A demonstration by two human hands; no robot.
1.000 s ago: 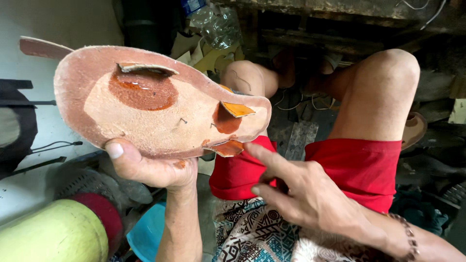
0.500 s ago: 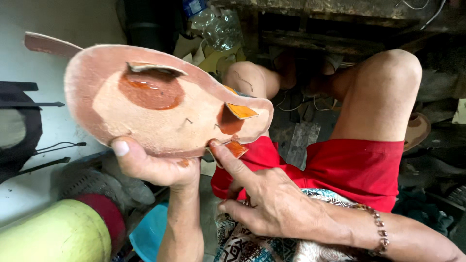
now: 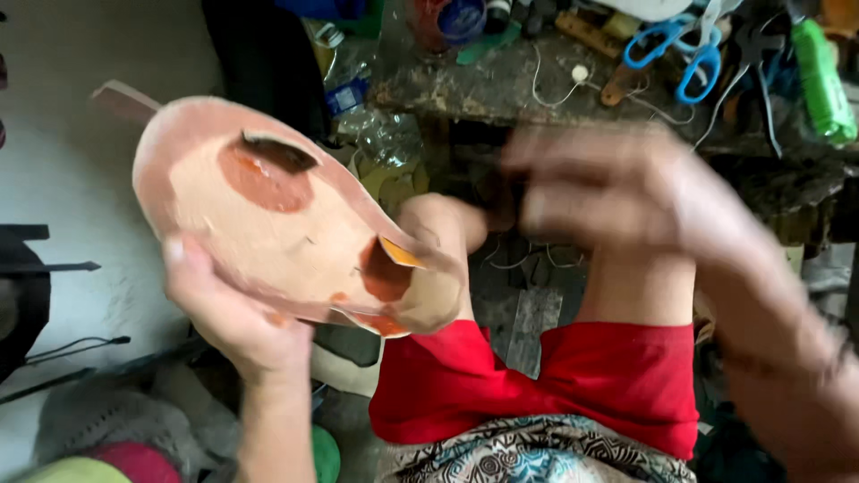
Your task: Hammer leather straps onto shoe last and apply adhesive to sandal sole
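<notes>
The left hand (image 3: 228,313) grips a flat leather sole piece (image 3: 286,224) from below, the thumb pressed on its near edge, and holds it up in the air over the left knee, tilted with the wide end to the upper left. The piece is pale tan in the middle with a pinkish-brown border. It has two cut flaps: one near the wide end, lifted over a round orange-red patch, and one near the narrow end, with a small orange tip above a darker red-brown patch. The right hand (image 3: 626,192) is raised in front of the workbench (image 3: 501,89), apart from the sole; it is very blurred, so I cannot tell if its fingers are open or closed. The person sits in red shorts (image 3: 555,376) with bare knees. The workbench is dark, worn and dirty, and carries blue-handled scissors (image 3: 676,54), a green bottle (image 3: 821,80) and a white cord. Under it lie clear plastic bottles (image 3: 367,116). At the left there is a pale floor.
</notes>
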